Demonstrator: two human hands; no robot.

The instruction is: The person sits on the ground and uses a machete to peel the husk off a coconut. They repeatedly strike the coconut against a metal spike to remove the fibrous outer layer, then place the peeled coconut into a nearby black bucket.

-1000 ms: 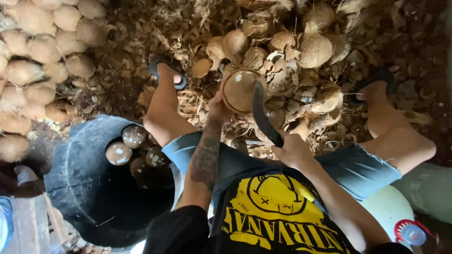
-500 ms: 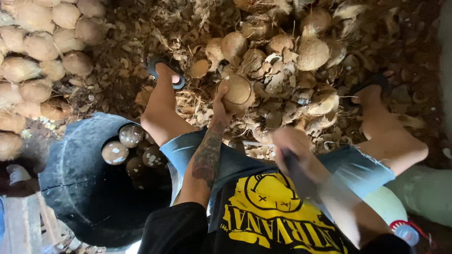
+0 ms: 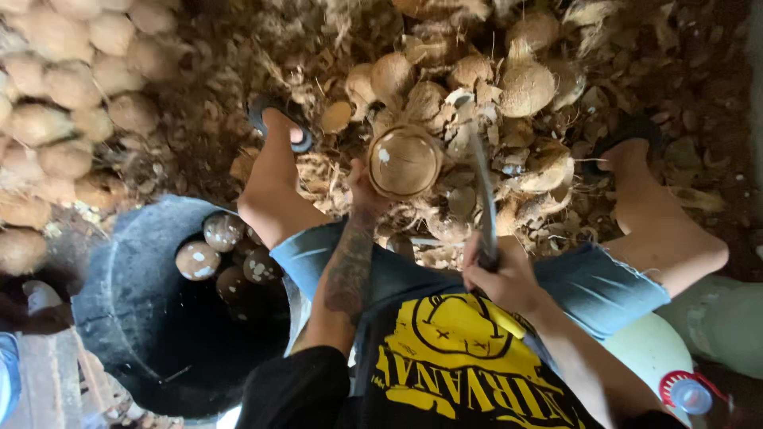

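Coconut [image 3: 404, 161], round and partly husked, sits gripped in the left hand [image 3: 363, 188] above the husk pile [image 3: 509, 183] between the person's legs. Fingers of the right hand [image 3: 499, 274] wrap tight around the handle of a curved blade [image 3: 482, 184], just beside the coconut. Peeled coconuts lie in a black tub [image 3: 119, 318] to the left.

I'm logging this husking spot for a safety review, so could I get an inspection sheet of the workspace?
Surface: ground strewn with husk fibre.
Job's things: coconut half peeled; blade beside it.
Clutter: husk pile ahead; coconuts heaped at the left.
Grippers: left hand holds the coconut; right hand grips the blade's handle.
Cables: nothing seen.
Surroundings: black tub with peeled nuts; bottle lower right.
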